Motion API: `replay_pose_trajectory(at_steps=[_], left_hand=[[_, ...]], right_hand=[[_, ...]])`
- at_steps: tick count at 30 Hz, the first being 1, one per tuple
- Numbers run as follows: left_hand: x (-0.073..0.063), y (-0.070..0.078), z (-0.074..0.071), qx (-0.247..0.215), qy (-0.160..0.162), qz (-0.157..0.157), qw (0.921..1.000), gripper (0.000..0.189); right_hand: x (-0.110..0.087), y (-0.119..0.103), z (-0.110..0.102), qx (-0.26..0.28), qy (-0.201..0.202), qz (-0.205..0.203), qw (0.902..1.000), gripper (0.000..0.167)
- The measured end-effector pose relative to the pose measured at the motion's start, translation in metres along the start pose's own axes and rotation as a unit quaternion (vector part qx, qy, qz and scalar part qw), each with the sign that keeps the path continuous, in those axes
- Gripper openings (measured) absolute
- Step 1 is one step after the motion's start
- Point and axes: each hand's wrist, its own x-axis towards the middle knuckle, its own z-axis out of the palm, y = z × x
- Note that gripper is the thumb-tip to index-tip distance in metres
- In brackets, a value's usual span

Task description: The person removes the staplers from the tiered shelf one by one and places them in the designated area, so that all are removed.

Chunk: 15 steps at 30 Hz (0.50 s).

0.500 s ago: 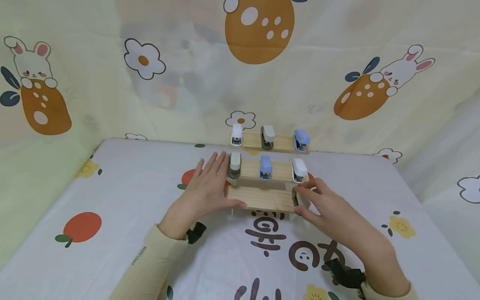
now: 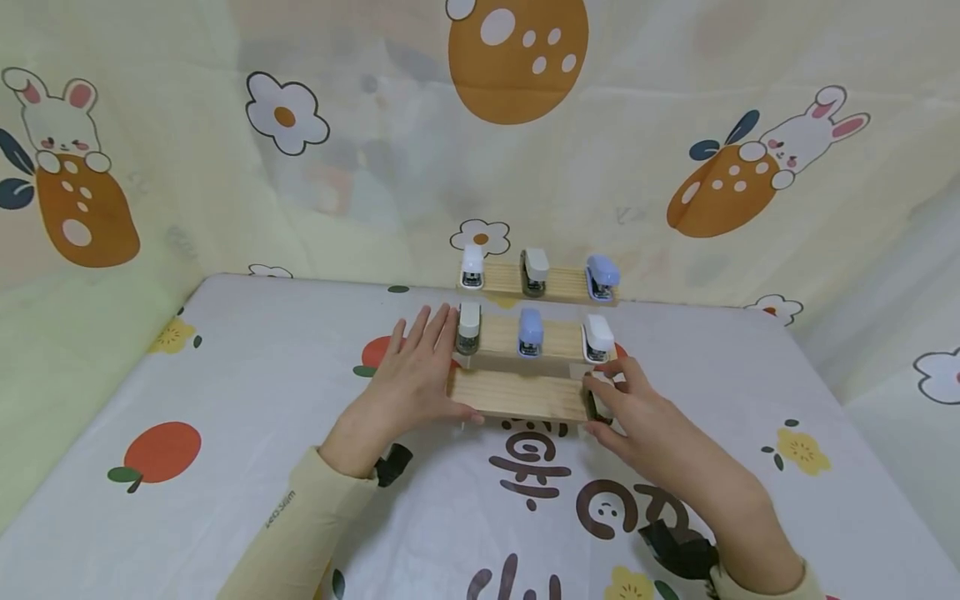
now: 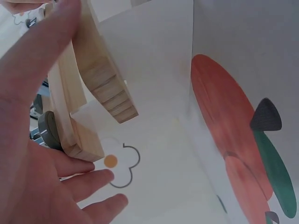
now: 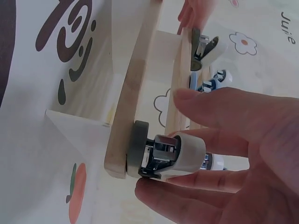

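Observation:
A three-tier wooden stand (image 2: 517, 395) on pale side supports carries small staplers on its steps. At the right end of the front step stands a light-topped stapler (image 4: 187, 151) with a dark grey base. My right hand (image 2: 645, 417) has its fingers curved around this stapler, while the thumb (image 4: 205, 102) shows apart from it in the right wrist view. At the stand's left end, my left hand (image 2: 408, 379) lies with straight fingers along the ends of the steps. Its thumb (image 3: 39, 51) reaches over the front step.
The middle step bears a grey stapler (image 2: 468, 328), a blue stapler (image 2: 530, 332) and a white stapler (image 2: 597, 337). Behind them, the back step (image 2: 500, 277) holds three more. A patterned cloth (image 2: 247, 358) covers the table, and a printed curtain (image 2: 375, 183) hangs behind.
The right hand has shifted slightly left and inward, and more of the stapler under it shows upright on the front step. The left thumb has drawn back slightly along the step.

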Motion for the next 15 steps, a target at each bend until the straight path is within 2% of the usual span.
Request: replay_pose_trajectory(at_steps=[9, 15], left_hand=[[0.001, 0.0009, 0.0003, 0.003, 0.009, -0.006, 0.9999, 0.139], [0.0007, 0.0007, 0.0001, -0.003, 0.002, -0.01, 0.9999, 0.139]], right_hand=[[0.0002, -0.0001, 0.0009, -0.002, 0.003, -0.008, 1.0, 0.049], [0.0001, 0.001, -0.0021, 0.0, 0.005, -0.003, 1.0, 0.049]])
